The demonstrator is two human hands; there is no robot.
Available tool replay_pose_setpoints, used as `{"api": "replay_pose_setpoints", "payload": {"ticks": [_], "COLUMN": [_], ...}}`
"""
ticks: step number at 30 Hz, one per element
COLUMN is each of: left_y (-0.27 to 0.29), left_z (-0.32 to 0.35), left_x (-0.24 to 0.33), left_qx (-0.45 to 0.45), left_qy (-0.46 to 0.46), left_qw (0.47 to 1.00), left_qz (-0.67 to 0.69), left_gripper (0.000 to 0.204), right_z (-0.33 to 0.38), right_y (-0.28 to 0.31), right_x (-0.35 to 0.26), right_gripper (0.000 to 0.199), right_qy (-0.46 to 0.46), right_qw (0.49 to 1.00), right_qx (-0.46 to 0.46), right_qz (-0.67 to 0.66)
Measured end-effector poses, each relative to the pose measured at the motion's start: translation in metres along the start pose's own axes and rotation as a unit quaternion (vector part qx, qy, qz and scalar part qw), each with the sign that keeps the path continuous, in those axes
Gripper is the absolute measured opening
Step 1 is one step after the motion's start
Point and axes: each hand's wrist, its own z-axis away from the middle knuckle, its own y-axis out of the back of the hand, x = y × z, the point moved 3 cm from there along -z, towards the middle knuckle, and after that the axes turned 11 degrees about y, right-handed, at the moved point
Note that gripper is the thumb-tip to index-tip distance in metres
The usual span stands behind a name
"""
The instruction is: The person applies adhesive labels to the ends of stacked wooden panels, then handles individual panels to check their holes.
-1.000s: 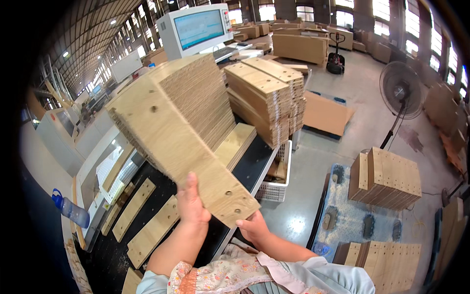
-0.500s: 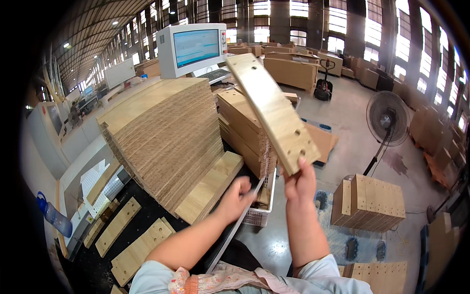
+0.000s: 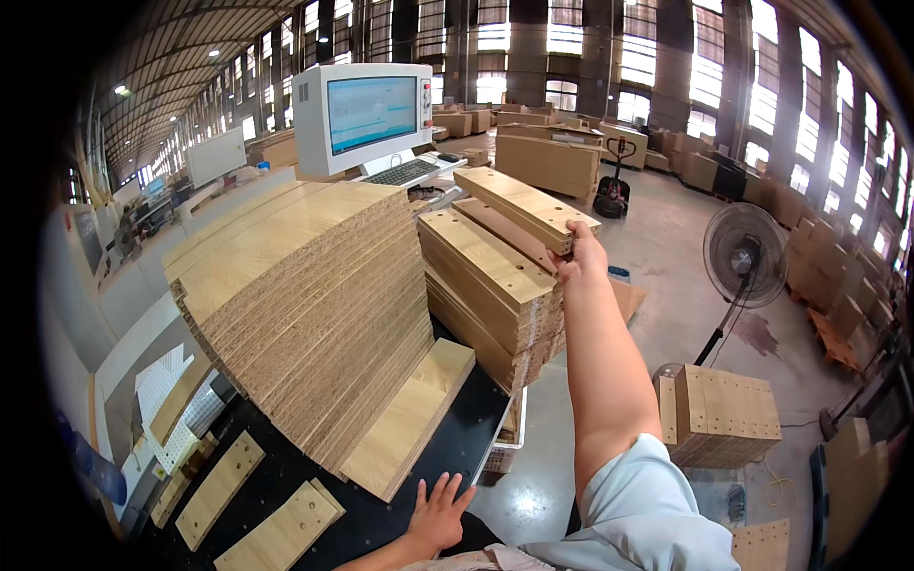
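Black worktable (image 3: pixel 447 447), seemingly steel-edged, in a stacked-board factory hall.

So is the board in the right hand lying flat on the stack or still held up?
Mostly flat: the board lies across the top of the far stack, with the right hand gripping its near end. Whether it rests fully, cannot tell.

The right hand (image 3: pixel 583 255) grips the near end of a drilled wooden panel (image 3: pixel 526 206), held over the far stack (image 3: pixel 495 285) of like panels. The left hand (image 3: pixel 440 514) lies flat, fingers spread, on the black table (image 3: pixel 447 447) at the near edge. A large leaning stack of boards (image 3: pixel 305 305) fills the left. Behind it stands a monitor (image 3: pixel 367 114) with a keyboard (image 3: pixel 402 171). A fan (image 3: pixel 745 255) stands at the right, a smaller panel pile (image 3: pixel 724 414) on the floor near it.
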Motion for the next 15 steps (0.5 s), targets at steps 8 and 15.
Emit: {"api": "replay_pose_setpoints", "payload": {"ticks": [8, 15], "left_y": [0.001, 0.000], "left_z": [-0.002, -0.003], "left_x": [-0.002, -0.003], "left_qx": [-0.011, 0.024], "left_qy": [-0.002, -0.014], "left_qw": [1.000, 1.000], "left_qz": [0.001, 0.004], "left_gripper": [0.057, 0.056], "right_z": [-0.011, -0.018], "right_y": [0.000, 0.010], "right_x": [0.012, 0.000], "right_gripper": [0.036, 0.041], "right_qy": [-0.027, -0.083], "right_qw": [0.998, 0.969], "right_qx": [-0.010, -0.098], "right_qz": [0.050, 0.209]}}
